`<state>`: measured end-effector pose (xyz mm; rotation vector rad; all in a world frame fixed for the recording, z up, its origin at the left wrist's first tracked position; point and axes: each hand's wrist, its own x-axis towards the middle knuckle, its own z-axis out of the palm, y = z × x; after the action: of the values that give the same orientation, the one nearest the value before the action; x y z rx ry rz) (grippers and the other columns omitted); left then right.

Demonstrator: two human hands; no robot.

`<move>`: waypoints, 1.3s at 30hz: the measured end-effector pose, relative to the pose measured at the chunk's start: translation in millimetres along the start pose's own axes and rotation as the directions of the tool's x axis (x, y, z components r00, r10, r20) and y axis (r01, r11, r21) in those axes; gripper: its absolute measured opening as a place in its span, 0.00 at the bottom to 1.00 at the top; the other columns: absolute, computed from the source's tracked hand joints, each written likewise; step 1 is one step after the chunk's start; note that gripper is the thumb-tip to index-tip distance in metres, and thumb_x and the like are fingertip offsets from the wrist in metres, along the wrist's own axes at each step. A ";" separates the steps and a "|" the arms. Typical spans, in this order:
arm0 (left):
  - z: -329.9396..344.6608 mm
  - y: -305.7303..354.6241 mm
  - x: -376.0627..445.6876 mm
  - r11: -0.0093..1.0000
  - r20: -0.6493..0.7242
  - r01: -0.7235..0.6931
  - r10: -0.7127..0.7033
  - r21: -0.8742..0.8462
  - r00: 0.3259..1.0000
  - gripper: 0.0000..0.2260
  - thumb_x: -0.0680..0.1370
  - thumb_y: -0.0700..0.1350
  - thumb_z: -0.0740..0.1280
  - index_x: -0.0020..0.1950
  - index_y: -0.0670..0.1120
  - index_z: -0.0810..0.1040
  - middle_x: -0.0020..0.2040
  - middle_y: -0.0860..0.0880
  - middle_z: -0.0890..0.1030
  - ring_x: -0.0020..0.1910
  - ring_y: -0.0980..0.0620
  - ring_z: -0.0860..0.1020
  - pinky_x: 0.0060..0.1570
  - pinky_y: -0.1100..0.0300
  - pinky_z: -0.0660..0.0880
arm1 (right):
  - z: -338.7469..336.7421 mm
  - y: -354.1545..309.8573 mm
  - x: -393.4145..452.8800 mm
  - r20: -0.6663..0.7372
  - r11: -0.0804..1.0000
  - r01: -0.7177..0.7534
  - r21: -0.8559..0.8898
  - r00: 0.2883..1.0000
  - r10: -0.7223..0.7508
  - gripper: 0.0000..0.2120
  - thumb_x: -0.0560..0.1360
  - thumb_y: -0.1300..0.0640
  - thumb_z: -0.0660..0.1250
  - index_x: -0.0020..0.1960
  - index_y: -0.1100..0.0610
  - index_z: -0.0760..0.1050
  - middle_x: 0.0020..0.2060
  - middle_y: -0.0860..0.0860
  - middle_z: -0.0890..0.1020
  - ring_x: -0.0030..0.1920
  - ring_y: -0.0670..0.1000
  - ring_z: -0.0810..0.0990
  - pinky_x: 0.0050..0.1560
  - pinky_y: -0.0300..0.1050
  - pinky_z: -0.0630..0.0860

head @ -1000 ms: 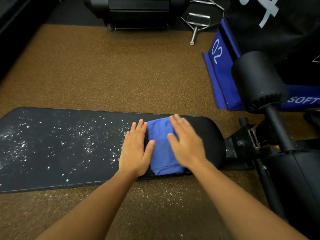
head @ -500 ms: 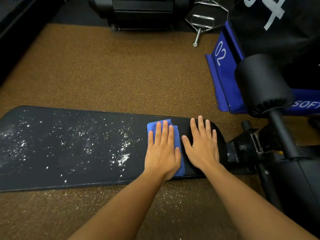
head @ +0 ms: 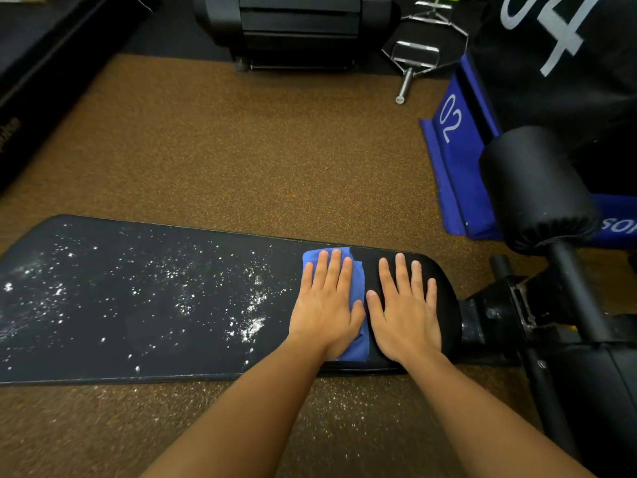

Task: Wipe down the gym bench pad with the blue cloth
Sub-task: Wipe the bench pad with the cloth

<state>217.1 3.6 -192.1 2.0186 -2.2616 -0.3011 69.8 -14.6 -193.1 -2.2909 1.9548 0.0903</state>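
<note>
The long black bench pad (head: 103, 322) lies across the view, speckled with white powder over its left and middle parts. A folded blue cloth (head: 358, 281) rests near the pad's right end. My left hand (head: 327, 305) lies flat on top of the cloth, fingers spread, pressing it onto the pad. My right hand (head: 405, 308) lies flat on the bare black pad just right of the cloth, fingers apart, holding nothing. The pad under and right of my hands looks free of powder.
Brown speckled floor (head: 258, 160) surrounds the pad, with white powder on it near my forearms. The bench's black roller pad (head: 531, 184) and metal frame (head: 510, 312) stand at right. Blue soft boxes (head: 455, 150), a metal cable handle (head: 413, 60) and a black weight stack (head: 296, 29) sit beyond.
My left hand moved right onto the cloth, and my right hand left the cloth for the bare pad end. In the last half second both hands barely moved.
</note>
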 end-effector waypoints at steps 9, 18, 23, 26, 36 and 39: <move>-8.6 -37.0 15.4 0.998 -0.027 0.065 -0.065 0.004 0.998 0.34 0.74 0.55 0.38 0.77 0.43 0.48 0.78 0.44 0.49 0.77 0.45 0.44 0.74 0.49 0.40 | -0.9 -1.2 -0.2 -0.004 1.000 -0.005 0.001 1.000 0.005 0.31 0.78 0.40 0.38 0.78 0.49 0.41 0.78 0.52 0.44 0.77 0.57 0.41 0.75 0.59 0.41; 2.6 -5.6 -57.1 0.990 -0.070 0.136 -0.139 -0.044 0.988 0.29 0.77 0.51 0.50 0.75 0.39 0.59 0.76 0.39 0.59 0.76 0.41 0.54 0.73 0.45 0.48 | -0.1 -2.6 -1.2 -0.010 1.000 -0.013 0.001 1.000 0.013 0.30 0.80 0.41 0.42 0.78 0.50 0.41 0.78 0.53 0.45 0.77 0.57 0.41 0.75 0.60 0.42; 7.8 6.8 -32.7 1.000 -0.023 -0.009 0.009 0.012 1.000 0.28 0.76 0.51 0.51 0.74 0.39 0.63 0.74 0.40 0.64 0.74 0.40 0.60 0.70 0.43 0.55 | 0.7 -2.5 -1.4 -0.016 1.000 -0.009 -0.009 1.000 0.009 0.29 0.80 0.42 0.42 0.78 0.50 0.42 0.78 0.54 0.46 0.77 0.57 0.42 0.75 0.61 0.43; -0.8 -6.0 -4.1 0.995 0.002 -0.099 0.099 0.021 0.995 0.30 0.76 0.53 0.45 0.76 0.40 0.56 0.76 0.41 0.58 0.76 0.41 0.54 0.72 0.47 0.47 | 1.6 -1.6 -0.7 -0.024 1.000 -0.006 -0.017 1.000 0.005 0.31 0.78 0.41 0.40 0.78 0.50 0.44 0.78 0.53 0.47 0.77 0.57 0.43 0.74 0.61 0.44; -10.2 -59.0 -16.5 0.992 -0.052 0.122 -0.124 -0.029 0.991 0.33 0.75 0.54 0.39 0.77 0.42 0.51 0.78 0.44 0.51 0.77 0.45 0.46 0.73 0.50 0.42 | -0.3 -0.5 -1.2 -0.008 1.000 -0.007 0.000 1.000 0.007 0.30 0.79 0.40 0.41 0.78 0.49 0.40 0.78 0.52 0.44 0.77 0.57 0.40 0.75 0.60 0.42; -6.9 -48.2 -41.3 0.986 -0.072 0.162 -0.165 -0.046 0.984 0.31 0.76 0.53 0.42 0.77 0.41 0.53 0.78 0.42 0.52 0.77 0.44 0.47 0.73 0.48 0.43 | -0.3 -1.5 -1.3 -0.016 1.000 -0.008 0.002 1.000 0.008 0.30 0.79 0.40 0.41 0.78 0.49 0.40 0.78 0.52 0.44 0.77 0.57 0.41 0.75 0.60 0.42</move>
<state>270.3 39.0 -193.0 2.1603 -2.0344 -0.2751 71.0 -13.1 -192.5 -2.2905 1.9706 0.0708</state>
